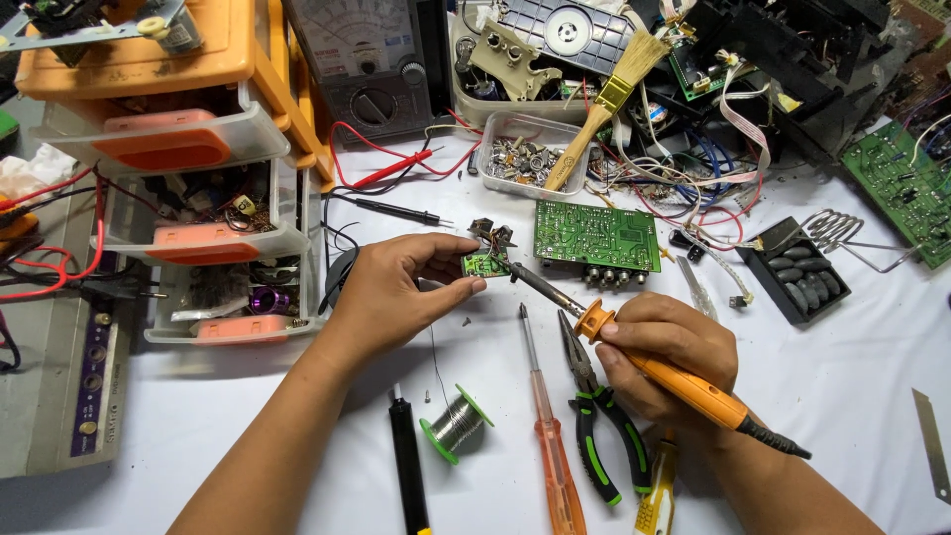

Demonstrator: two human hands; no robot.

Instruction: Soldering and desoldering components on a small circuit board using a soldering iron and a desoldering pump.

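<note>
My left hand [396, 287] pinches a small green circuit board [485, 264] with a dark part and wires on its top edge, just above the white table. An orange-handled soldering iron [684, 381] sits in my right hand [666, 352], its metal tip [525, 277] touching the small board's right edge. A spool of solder wire [456, 423] on a green reel lies between my forearms, and a thin strand runs up from it toward the board.
A larger green circuit board [596, 236] lies right behind the small one. Pliers [599, 421], an orange screwdriver [550, 436] and a black tool [408, 466] lie near me. An orange drawer unit [188, 178] stands left; a multimeter [371, 59], brush [599, 104] and parts tray [525, 154] are behind.
</note>
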